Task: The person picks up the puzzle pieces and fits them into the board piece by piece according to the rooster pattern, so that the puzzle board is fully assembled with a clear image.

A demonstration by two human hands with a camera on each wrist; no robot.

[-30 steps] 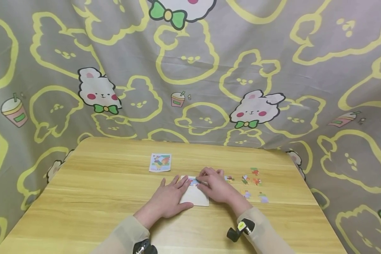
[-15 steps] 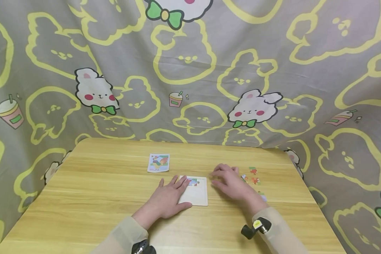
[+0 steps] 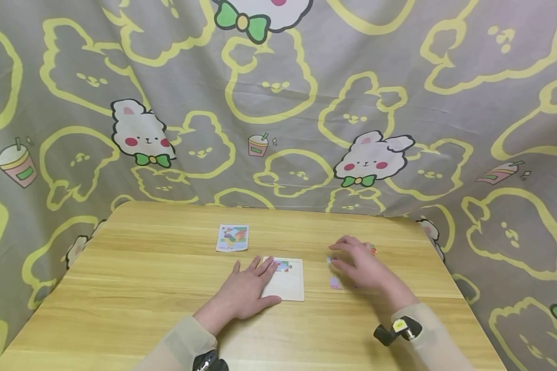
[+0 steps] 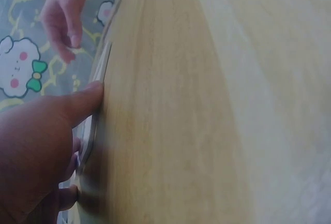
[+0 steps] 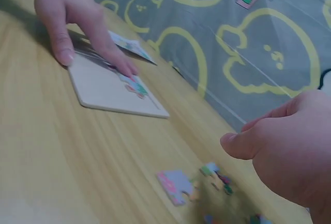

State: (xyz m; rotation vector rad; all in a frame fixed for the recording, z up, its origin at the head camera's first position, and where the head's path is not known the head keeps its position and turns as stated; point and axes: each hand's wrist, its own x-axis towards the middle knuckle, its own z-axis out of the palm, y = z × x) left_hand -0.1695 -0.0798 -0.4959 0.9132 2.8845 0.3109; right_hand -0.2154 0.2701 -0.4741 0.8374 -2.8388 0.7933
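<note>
My left hand lies spread over the left side of a white puzzle board, fingers straight. Joined jigsaw pieces fill part of the board's top edge, partly under the fingertips. In the right wrist view, the board lies flat beneath the left hand. Over the loose jigsaw pieces hovers my right hand, its fingers loosely bent and holding nothing that I can see. A lilac and pink jigsaw piece lies just left of it; several others are partly hidden under the hand.
A picture card with a colourful rooster lies behind the board, to its left. The wooden table ends at a grey curtain with yellow cartoon outlines.
My right hand has let go of the jigsaw piece at the board's top and moved right, over the loose pieces. The left hand stays on the board.
</note>
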